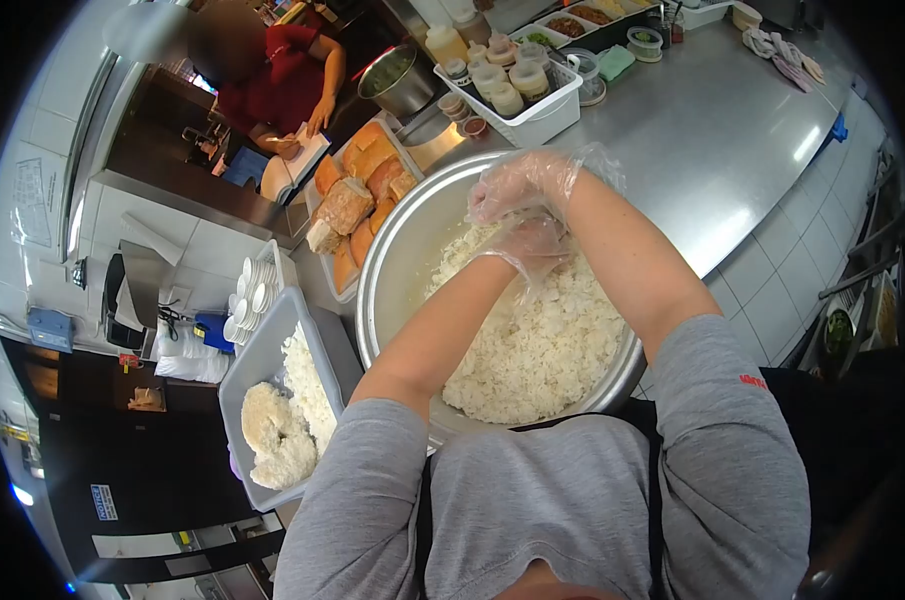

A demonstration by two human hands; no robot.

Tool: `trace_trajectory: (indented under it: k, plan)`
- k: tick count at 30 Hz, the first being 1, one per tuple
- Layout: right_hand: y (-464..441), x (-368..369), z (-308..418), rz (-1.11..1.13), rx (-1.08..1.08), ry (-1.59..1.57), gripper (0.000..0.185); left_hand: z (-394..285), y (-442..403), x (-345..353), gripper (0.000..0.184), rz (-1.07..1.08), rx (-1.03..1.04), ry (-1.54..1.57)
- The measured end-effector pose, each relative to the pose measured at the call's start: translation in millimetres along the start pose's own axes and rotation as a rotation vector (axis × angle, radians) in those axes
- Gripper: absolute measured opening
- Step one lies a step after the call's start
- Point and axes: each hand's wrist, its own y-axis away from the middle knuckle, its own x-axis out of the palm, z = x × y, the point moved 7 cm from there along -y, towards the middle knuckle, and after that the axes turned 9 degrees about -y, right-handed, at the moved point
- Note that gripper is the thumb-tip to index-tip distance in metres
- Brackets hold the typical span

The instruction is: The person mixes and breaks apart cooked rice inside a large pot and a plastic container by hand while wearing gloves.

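Observation:
A large metal bowl [374,300] in front of me holds a heap of cooked white rice [542,350]. Clear plastic gloves cover both my hands, which are close together over the far part of the heap. My left hand [528,244] is low against the rice, just below the right one; its fingers are hidden. My right hand [517,188] sits above it near the bowl's far rim, fingers curled in; whatever is inside them, if anything, is out of sight.
Left of the bowl stands a grey tub [344,350] with more rice. Beyond it are a tray of bread [364,195] and stacked white cups [249,300]. A white basket [552,122] of sauce bottles stands on the steel counter [672,150]. Another person [272,85] holds an open book.

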Motion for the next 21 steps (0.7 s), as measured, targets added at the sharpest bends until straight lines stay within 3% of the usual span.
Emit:
trace_trajectory:
  k: [3, 5, 15, 16, 18, 21]
  plan:
    - [3, 14, 2, -0.016, 0.009, -0.122, 0.047, -5, 9, 13, 0.068, 0.061, 0.046, -0.064]
    - [-1, 15, -1, -0.002, 0.008, -0.188, 0.05, -3, 7, 11, 0.066, -0.043, 0.095, -0.001]
    - [-1, 18, 1, 0.029, 0.045, -0.228, 0.043, -4, 9, 28, 0.062, -0.017, 0.054, -0.056]
    - [0, 18, 3, 0.056, 0.032, -0.202, 0.044, 2, 4, 37, 0.06, -0.045, -0.006, 0.37]
    - [-1, 20, 6, 0.088, 0.02, -0.18, 0.046, 9, 1, 49, 0.057, -0.066, -0.07, 0.802]
    - [-5, 18, 1, 0.104, 0.036, -0.187, 0.046, -4, 1, 36, 0.053, -0.016, 0.181, 0.345]
